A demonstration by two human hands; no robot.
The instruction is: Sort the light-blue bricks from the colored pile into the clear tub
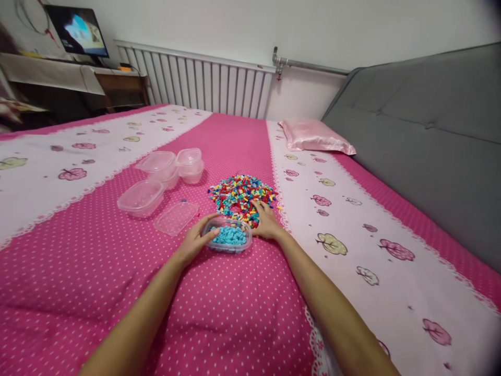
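Observation:
A clear plastic container [228,248] with small turquoise building bricks [230,235] inside stands on the pink dotted bedspread. My left hand [198,237] grips its left side, with the thumb over the rim and the fingers along the far side. Just behind it is a loose pile of small multicoloured bricks [245,190], red, blue, yellow, turquoise and white. At the right front edge of that pile, my right hand [266,219] reaches in with fingers stretched out and apart from the thumb, close to the container's right end. No brick shows in its fingers.
Left of the pile lie a flat clear lid [176,216] and several clear containers [141,197], some stacked. A pink pillow [315,137] rests near the grey headboard [422,115]. Behind the bed are a radiator [199,81] and a monitor [78,31] on a desk.

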